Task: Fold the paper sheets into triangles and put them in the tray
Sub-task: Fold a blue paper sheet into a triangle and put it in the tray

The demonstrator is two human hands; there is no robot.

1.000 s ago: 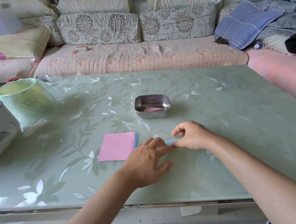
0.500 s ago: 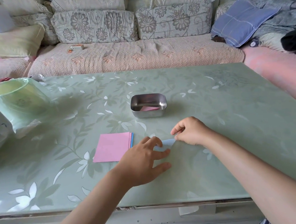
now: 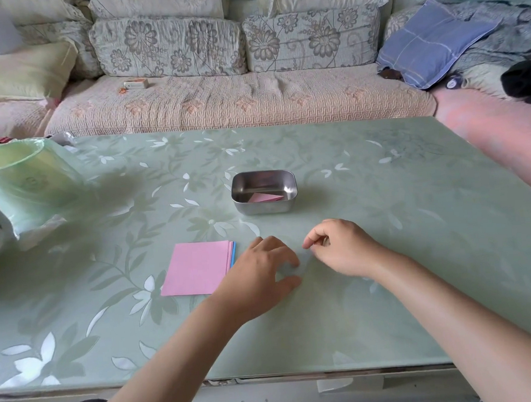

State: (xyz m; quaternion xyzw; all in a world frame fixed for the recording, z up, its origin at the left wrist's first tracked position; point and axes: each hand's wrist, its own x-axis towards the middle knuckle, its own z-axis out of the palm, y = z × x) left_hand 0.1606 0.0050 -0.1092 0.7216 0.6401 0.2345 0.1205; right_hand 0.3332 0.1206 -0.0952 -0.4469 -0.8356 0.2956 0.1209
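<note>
Before the tray [image 3: 265, 207] | left hand [image 3: 259, 274] spread on table [image 3: 417, 269] | right hand [image 3: 340, 247] curled, hold unclear

Tray [image 3: 265, 208] behind paper stack [image 3: 197, 268], both on table [image 3: 403, 285]

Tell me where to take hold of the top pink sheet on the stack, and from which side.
Take the top pink sheet by its right edge, probably, coming from the right. It lies flat on the table, so only an edge can be lifted; there the sheets are slightly stepped, a blue sheet showing beneath. The left hand lies just beside it.
</note>
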